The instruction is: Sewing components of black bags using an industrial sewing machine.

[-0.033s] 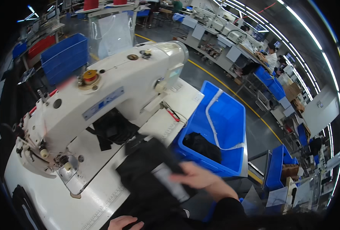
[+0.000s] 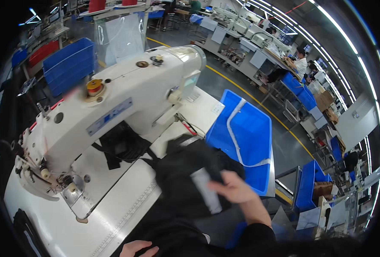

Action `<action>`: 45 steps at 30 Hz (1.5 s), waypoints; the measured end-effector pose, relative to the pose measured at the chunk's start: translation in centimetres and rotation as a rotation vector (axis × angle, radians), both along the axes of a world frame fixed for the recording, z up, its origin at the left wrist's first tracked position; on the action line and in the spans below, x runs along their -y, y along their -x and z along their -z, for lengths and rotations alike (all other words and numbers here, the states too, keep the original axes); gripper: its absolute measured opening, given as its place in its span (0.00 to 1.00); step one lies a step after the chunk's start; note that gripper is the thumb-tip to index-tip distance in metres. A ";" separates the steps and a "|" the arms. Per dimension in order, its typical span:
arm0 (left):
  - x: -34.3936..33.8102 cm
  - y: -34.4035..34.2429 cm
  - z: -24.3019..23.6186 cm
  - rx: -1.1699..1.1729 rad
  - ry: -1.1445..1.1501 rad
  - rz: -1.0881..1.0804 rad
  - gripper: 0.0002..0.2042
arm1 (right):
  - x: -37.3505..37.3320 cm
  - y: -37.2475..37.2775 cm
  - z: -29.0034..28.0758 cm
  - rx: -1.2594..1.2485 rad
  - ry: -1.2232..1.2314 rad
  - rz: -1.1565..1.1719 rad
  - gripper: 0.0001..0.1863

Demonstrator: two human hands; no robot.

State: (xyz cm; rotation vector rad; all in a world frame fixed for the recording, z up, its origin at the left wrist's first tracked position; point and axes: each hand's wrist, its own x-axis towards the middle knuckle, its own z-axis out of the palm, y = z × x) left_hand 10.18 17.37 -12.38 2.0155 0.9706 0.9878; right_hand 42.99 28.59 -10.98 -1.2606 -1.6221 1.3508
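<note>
My right hand is closed on a black fabric piece with a pale grey strip on it. The piece hangs over the near right edge of the sewing table, blurred by motion, and covers part of a blue bin. At the lower edge my left hand shows only in part; its fingers are apart and I see nothing in them. A white sewing machine stands on the table, with more black fabric under its arm.
Another dark strip lies at the table's left edge. Red-handled snips lie near the machine's right base. A blue crate stands behind at left. Across a yellow floor line, a person sits among other workstations.
My right hand has moved right with the black fabric, which now overlaps the blue bin and spreads wider. My left hand stays nearly in place. The whole view has shifted slightly.
</note>
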 end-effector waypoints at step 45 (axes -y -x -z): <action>-10.0 -20.4 13.8 -0.281 -0.263 0.203 0.15 | -7.3 -15.7 19.1 0.438 0.857 -0.210 0.23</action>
